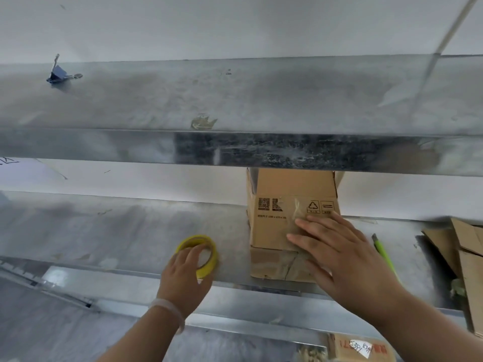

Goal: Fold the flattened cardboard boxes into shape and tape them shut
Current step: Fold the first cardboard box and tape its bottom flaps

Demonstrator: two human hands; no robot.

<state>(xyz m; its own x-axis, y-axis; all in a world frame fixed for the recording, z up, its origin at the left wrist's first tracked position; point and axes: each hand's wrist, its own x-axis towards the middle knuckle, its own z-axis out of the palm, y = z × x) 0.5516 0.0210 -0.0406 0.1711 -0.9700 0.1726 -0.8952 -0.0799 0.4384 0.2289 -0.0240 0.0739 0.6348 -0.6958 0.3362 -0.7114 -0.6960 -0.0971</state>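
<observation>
A small brown cardboard box [274, 226] lies on its side on the metal shelf [117, 231], its flaps at the far end open under the upper shelf. Clear tape shows on its near face. My right hand [339, 254] rests flat on the box's top near corner, fingers spread. A yellow roll of tape [206, 253] lies flat on the shelf to the left of the box. My left hand [185, 270] is on the roll, fingers curled over its near rim.
An upper metal shelf [235, 150] juts out above the box and carries a blue binder clip [56, 74]. A green utility knife [384, 253] lies right of the box. Flattened cardboard pieces [465, 252] are stacked at far right. A labelled carton [363, 348] sits below.
</observation>
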